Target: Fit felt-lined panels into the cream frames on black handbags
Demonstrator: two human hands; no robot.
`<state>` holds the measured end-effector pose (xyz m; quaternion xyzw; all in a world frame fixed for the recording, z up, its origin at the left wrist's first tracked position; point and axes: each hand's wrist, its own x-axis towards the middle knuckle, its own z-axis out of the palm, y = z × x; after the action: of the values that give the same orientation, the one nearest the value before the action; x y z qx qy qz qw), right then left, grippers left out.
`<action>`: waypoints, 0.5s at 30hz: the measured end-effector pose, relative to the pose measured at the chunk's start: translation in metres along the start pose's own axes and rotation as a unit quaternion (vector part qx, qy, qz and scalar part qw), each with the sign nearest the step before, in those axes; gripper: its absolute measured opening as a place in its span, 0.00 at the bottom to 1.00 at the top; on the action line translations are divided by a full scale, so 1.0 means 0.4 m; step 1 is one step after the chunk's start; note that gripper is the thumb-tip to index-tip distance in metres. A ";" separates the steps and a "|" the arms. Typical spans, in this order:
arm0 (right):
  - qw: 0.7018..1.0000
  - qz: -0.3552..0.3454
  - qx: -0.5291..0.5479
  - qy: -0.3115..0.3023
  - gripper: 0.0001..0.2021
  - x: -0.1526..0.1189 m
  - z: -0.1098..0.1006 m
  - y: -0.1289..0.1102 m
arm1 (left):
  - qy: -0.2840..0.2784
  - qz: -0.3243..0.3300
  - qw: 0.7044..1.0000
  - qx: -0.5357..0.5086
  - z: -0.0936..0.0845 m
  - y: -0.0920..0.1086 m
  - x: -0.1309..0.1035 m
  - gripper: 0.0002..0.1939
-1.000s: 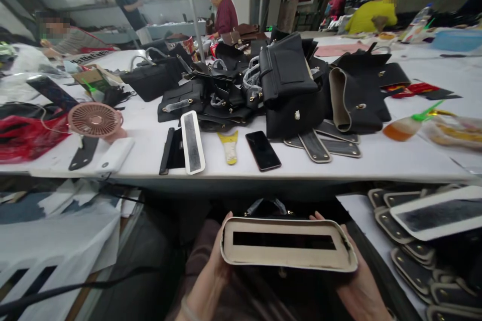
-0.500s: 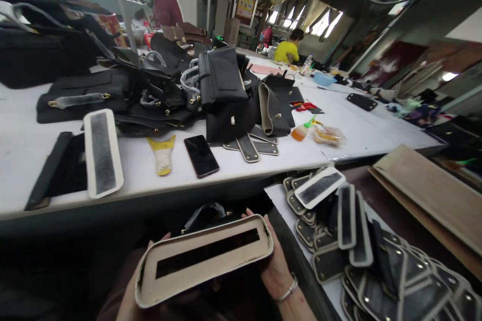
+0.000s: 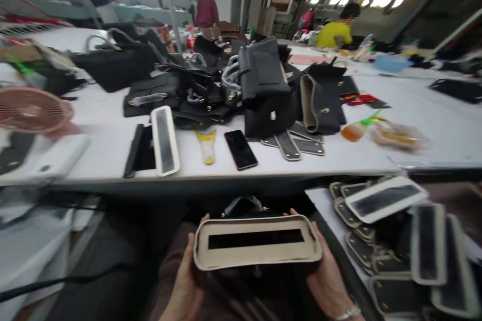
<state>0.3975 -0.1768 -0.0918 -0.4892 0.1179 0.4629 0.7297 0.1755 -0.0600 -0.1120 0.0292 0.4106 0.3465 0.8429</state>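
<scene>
A black handbag sits low in front of me, its beige base [image 3: 259, 256] turned up toward the camera with a dark rectangular strip along the middle. My left hand [image 3: 188, 276] grips the bag's left end, and my right hand [image 3: 326, 276], with a bracelet at the wrist, grips its right end. Behind the base a plastic-wrapped handle [image 3: 244, 204] shows. The rest of the bag is lost in dark shadow. On the table ahead lie a white-edged dark panel [image 3: 164, 140], a yellow-and-white tool [image 3: 206, 147] and a black phone [image 3: 240, 149].
Black handbags [image 3: 263, 75] are piled on the white table [image 3: 94, 155]. At the right lie many edged pieces [image 3: 395, 293] and a white-framed panel [image 3: 386, 199]. A pink fan [image 3: 33, 108] stands left. People work farther back, one in yellow [image 3: 333, 34].
The view has turned left and levelled, bringing the fan into sight. The bag base, tilted before, now lies nearly level between my hands, which still hold both ends.
</scene>
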 end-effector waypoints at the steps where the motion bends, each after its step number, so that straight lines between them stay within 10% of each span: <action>1: 1.000 0.001 -0.012 0.019 0.24 0.000 0.000 -0.002 | -0.021 0.011 1.000 -0.001 0.002 -0.001 0.000 0.26; 15: 0.999 -0.016 -0.034 0.028 0.24 0.006 0.002 0.005 | -0.053 0.027 0.998 0.037 0.019 0.008 -0.019 0.26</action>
<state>0.3970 -0.1745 -0.0939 -0.5280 0.1151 0.4412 0.7165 0.1761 -0.0604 -0.1008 0.0896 0.3766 0.3522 0.8521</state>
